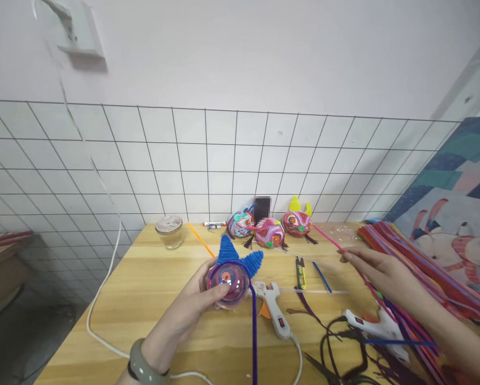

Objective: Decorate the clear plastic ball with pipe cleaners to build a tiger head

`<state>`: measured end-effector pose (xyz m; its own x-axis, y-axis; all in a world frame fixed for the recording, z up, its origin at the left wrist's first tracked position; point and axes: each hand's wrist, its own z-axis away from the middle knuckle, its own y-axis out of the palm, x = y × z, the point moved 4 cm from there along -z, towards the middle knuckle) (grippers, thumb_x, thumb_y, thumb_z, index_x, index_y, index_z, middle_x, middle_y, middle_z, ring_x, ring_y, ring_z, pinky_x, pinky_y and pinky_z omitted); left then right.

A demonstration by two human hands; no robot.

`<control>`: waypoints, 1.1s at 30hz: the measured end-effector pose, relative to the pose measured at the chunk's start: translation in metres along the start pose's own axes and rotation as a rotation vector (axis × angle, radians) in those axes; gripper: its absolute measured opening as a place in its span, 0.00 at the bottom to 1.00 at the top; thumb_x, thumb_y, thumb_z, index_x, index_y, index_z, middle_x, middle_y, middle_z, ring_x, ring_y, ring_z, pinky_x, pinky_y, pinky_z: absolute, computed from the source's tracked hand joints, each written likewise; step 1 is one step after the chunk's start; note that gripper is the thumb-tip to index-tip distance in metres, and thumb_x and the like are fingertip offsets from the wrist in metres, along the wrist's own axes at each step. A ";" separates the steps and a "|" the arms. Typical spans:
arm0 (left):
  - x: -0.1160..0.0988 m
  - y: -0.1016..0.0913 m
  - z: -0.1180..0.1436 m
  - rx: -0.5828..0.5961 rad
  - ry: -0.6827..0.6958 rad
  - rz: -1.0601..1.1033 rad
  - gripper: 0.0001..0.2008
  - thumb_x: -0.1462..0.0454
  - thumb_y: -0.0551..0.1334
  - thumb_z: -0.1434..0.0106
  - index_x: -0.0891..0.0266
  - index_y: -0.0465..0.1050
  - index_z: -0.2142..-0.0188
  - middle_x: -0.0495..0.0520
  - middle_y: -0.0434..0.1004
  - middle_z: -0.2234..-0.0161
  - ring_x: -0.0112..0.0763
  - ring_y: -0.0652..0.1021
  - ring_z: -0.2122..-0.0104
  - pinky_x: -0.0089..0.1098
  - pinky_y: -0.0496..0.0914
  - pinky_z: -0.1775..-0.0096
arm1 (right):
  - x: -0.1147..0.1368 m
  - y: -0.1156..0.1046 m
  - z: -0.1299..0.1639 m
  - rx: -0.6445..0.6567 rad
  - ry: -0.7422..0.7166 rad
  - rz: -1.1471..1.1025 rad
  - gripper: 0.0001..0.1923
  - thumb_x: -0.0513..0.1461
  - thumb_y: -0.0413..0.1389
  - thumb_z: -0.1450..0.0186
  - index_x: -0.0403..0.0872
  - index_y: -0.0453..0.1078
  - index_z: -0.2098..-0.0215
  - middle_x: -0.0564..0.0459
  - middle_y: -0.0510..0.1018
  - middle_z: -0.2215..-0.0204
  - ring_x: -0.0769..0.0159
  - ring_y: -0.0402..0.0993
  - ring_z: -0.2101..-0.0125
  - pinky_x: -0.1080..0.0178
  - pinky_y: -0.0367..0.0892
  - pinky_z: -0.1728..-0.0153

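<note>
2 bare hands work over a long wooden table [152,299] set against a white wall hung with a black wire grid panel [208,160]. Along the table's right edge lies a big heap of pipe cleaners [432,267] in red, pink, purple and orange, beside a painted picture of fish [456,224]. At the far edge stand 3 finished round ornaments [269,229] wound in bright colours, one topped with yellow ears, and to their left a small glass jar [170,231] with a lid.

The left hand [192,307], a grey bangle [144,369] on its wrist, is closed around a round ornament [229,278] with blue pipe-cleaner ears, thumb across its front; a purple pipe cleaner [254,337] hangs down from it. The right hand [378,272] reaches toward the heap, its fingertips pinched on a pink pipe cleaner [328,239] that slants back across the table.

Between the hands lie 2 white hot glue guns: one [274,307] just right of the held ornament, the other [378,326] under the right forearm. Green-handled snips [301,270] lie near the middle, with an orange pipe cleaner [200,239] further back.
</note>
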<state>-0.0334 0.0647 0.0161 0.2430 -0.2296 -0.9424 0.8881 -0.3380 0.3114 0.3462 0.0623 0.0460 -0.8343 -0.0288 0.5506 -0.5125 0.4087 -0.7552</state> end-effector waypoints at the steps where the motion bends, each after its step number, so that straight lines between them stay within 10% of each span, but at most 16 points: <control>1: 0.001 0.000 0.000 0.006 -0.002 0.011 0.24 0.61 0.67 0.45 0.59 0.66 0.49 0.61 0.75 0.51 0.44 0.76 0.55 0.36 0.72 0.61 | 0.011 0.004 0.003 0.060 -0.028 -0.027 0.18 0.51 0.51 0.41 0.49 0.77 0.65 0.47 0.83 0.66 0.55 0.78 0.63 0.63 0.71 0.61; 15: 0.009 0.002 -0.004 0.049 0.057 0.058 0.25 0.64 0.68 0.47 0.60 0.68 0.49 0.60 0.75 0.50 0.44 0.74 0.51 0.39 0.68 0.51 | 0.114 0.064 0.056 0.370 -0.266 -0.205 0.15 0.45 0.48 0.35 0.52 0.76 0.62 0.49 0.81 0.66 0.58 0.77 0.64 0.63 0.72 0.65; 33: 0.008 0.005 -0.002 0.088 0.087 0.046 0.27 0.65 0.68 0.47 0.60 0.65 0.47 0.60 0.75 0.50 0.44 0.74 0.51 0.39 0.67 0.51 | 0.141 0.070 0.079 0.330 -0.293 -0.309 0.15 0.46 0.51 0.35 0.51 0.78 0.66 0.50 0.79 0.75 0.61 0.76 0.73 0.65 0.70 0.72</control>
<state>-0.0258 0.0633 0.0099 0.3193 -0.1679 -0.9327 0.8384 -0.4088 0.3606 0.1765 0.0150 0.0424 -0.6319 -0.3753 0.6781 -0.7404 0.0338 -0.6713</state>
